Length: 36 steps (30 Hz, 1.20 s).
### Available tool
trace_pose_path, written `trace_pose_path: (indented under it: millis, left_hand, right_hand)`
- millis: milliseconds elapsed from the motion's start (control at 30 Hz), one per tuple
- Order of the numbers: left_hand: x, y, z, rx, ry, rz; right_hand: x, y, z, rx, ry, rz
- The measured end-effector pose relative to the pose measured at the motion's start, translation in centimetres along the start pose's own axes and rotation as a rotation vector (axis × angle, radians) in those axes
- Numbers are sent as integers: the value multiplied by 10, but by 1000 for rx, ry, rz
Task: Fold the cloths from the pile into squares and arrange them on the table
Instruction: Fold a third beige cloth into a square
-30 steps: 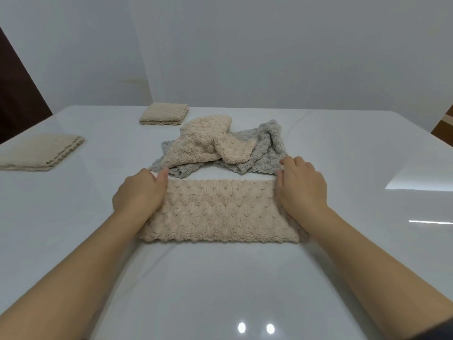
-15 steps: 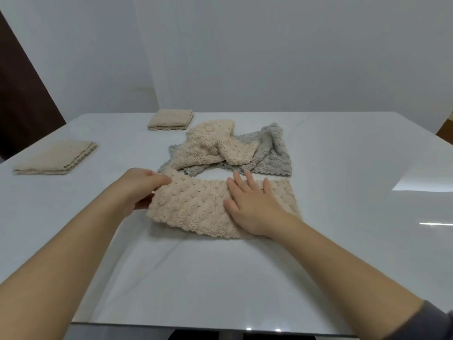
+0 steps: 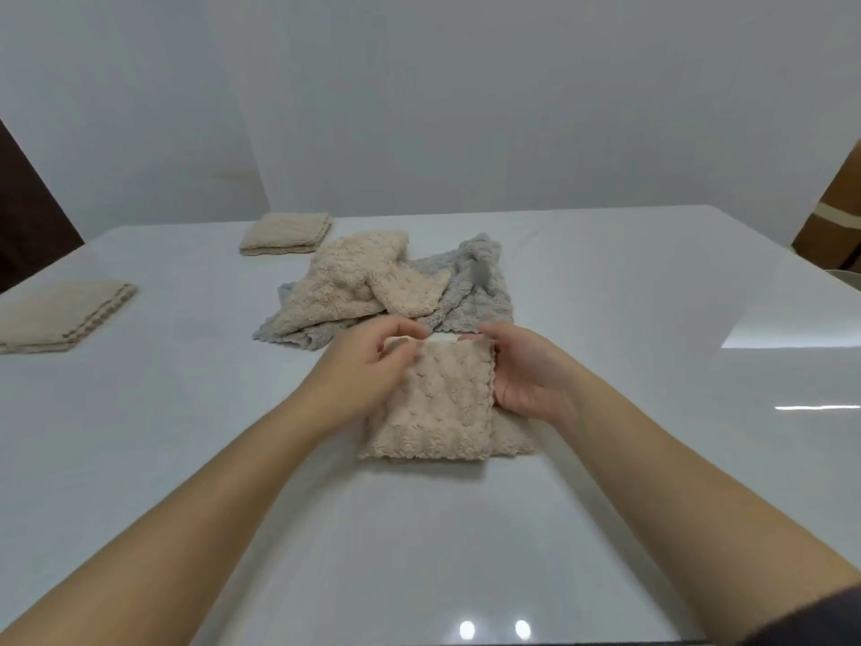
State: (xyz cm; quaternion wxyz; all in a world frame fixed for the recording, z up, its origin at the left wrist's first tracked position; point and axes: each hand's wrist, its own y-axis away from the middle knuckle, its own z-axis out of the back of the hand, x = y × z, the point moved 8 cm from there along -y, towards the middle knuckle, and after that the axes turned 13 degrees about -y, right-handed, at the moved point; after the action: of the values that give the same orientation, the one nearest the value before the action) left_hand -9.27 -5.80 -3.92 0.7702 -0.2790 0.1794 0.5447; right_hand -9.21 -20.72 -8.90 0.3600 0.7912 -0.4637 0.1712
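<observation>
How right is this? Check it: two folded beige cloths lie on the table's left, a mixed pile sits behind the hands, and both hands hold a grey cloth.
One error. The head view shows the left hand and right hand holding a beige cloth, not a grey one; grey appears only in the pile. The rest stands.
</observation>
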Motion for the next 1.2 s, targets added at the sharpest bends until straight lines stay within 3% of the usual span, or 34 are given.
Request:
trace_pose_path:
  millis: [167,300,533,767,933,1200]
  left_hand:
    - [1,12,-35,152,-235,-227]
    - [3,13,-43,119,-267,-175]
    - [-7,10,-39,105,-164,-143]
    - [-7,10,-51,177,-273,-174]
    - [-15,9,-55,205,-268,-182]
    - [-17,10,-72,298,-604,-217]
  right_hand:
    - [7,-14,5,-33,23,21]
    - [1,-15,9,-22,106,-11]
    - [40,-24,16,-159,356,146]
    - [44,-22,18,-204,719,235]
    - [56,-24,25,-240,782,362]
    - [62,-6,19,-344,1290,621]
